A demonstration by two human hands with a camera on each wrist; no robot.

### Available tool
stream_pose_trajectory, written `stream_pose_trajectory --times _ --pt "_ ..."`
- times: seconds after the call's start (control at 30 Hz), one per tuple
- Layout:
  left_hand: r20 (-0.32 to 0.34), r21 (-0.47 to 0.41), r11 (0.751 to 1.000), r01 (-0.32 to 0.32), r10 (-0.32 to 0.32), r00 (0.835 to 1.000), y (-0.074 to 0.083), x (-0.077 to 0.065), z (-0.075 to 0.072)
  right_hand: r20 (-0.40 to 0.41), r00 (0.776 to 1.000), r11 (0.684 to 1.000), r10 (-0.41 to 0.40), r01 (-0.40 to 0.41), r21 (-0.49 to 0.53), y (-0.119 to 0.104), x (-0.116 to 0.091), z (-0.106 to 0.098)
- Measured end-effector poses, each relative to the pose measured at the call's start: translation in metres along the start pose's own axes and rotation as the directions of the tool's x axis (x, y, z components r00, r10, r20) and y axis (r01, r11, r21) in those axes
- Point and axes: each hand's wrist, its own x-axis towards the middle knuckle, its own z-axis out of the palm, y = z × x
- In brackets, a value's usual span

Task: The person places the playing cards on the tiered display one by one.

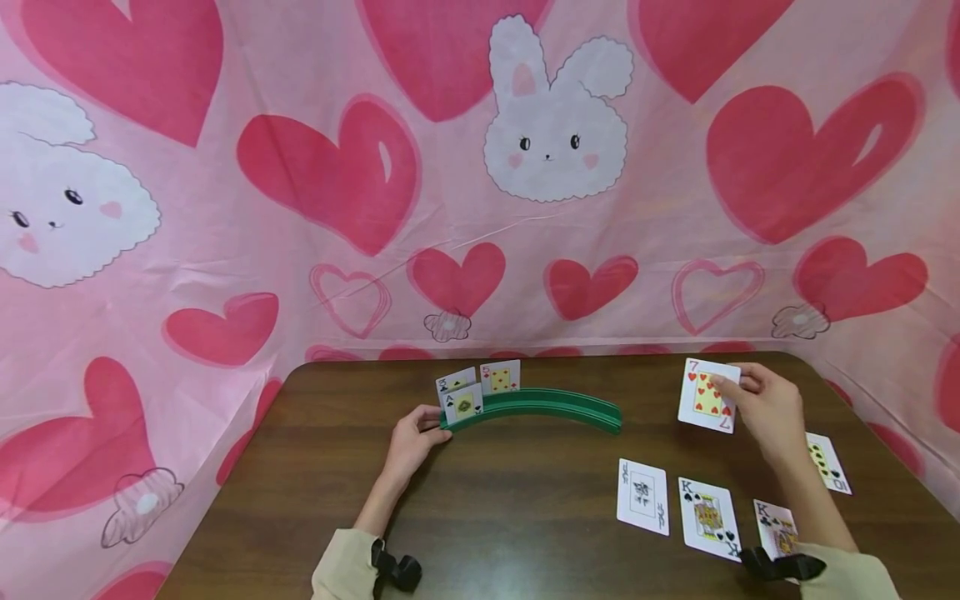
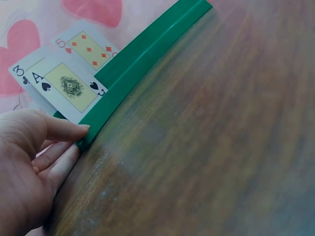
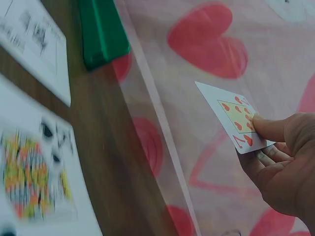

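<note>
My left hand (image 1: 411, 437) pinches the left end of a curved green card holder (image 1: 555, 403), thumb in front, as the left wrist view shows. Standing in that end are an ace of spades (image 2: 69, 91), a three of clubs (image 2: 20, 72) partly hidden behind it, and a five of diamonds (image 1: 500, 377) just to the right. Over the table's right side, my right hand (image 1: 772, 412) holds a seven of hearts (image 1: 705, 396) face up, between the thumb on its face and the fingers beneath. This card is apart from the holder's right end.
On the wooden table (image 1: 525, 517) lie a joker (image 1: 642, 497), a king of spades (image 1: 708, 518), a king of clubs (image 1: 776, 529) partly under my right sleeve, and a black ten (image 1: 827, 463) partly hidden by my right forearm. A pink heart-patterned cloth (image 1: 450, 208) hangs behind.
</note>
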Motion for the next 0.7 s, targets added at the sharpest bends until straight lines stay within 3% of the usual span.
stream_pose_trajectory --times 0.2,0.4,0.7 --pt "-0.002 0.006 1.000 0.003 -0.003 1.000 0.001 0.000 0.000 0.029 0.996 0.992 -0.089 0.086 0.089 -0.014 0.005 0.020" --pt "0.002 0.009 1.000 -0.002 0.002 1.000 0.000 -0.001 0.000 0.027 0.992 0.983 -0.127 0.122 0.140 -0.029 0.007 0.036" --pt "-0.001 0.014 1.000 -0.004 0.004 1.000 0.001 -0.001 0.000 0.012 0.996 0.967 -0.085 0.080 0.243 -0.047 0.007 0.056"
